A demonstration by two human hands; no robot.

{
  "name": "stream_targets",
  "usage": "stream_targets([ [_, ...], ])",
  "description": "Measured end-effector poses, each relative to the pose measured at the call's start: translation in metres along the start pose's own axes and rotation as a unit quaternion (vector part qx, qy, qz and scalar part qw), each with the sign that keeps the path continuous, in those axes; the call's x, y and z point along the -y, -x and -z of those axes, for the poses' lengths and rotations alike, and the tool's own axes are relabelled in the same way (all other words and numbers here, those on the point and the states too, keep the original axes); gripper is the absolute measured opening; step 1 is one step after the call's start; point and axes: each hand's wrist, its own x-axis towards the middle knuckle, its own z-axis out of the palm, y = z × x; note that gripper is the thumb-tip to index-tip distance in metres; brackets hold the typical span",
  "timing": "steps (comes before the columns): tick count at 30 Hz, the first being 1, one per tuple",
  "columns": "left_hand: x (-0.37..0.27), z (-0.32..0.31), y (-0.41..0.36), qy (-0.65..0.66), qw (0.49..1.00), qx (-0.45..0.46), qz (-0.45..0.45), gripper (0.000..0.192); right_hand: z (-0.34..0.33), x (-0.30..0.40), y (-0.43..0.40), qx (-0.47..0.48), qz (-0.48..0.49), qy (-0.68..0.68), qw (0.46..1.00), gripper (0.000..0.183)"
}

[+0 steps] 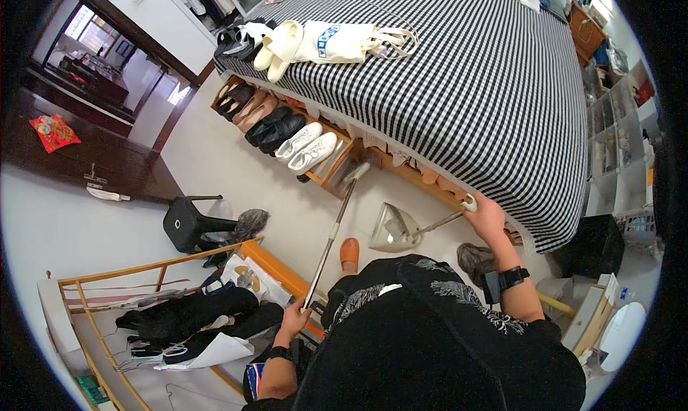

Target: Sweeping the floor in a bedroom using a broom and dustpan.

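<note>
My left hand (pixel 294 320) grips the lower end of a long metal broom handle (pixel 329 244). The broom head (pixel 357 171) rests on the floor at the near end of a wooden shoe rack (pixel 326 179), beside the bed's base. In my right hand (pixel 485 217) is the pale grip of a long-handled dustpan (pixel 395 229). The pan lies on the floor between the broom and my right arm, and some grey matter shows inside it. An orange slipper (pixel 349 254) is on my foot, just below the pan.
A bed with a black-and-white checked cover (pixel 457 88) bears slippers (pixel 279 48) and a canvas bag (pixel 338 43). White sneakers (pixel 306 147) stand on the rack. A black stool (pixel 185 225), a wooden clothes rack (pixel 150 267) and a dark plastic bag (pixel 475 263) flank the floor.
</note>
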Motion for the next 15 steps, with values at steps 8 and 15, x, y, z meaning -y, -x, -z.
stream_targets([
  [8,0.029,-0.005,-0.032,0.297,0.935,0.116,0.154,0.02,0.001,0.004,0.012,-0.012,0.005,-0.01,1.0,0.03],
  [15,-0.013,-0.008,-0.099,0.355,0.915,0.151,0.119,0.009,-0.002,0.008,0.014,0.005,0.0,0.003,1.0,0.033],
])
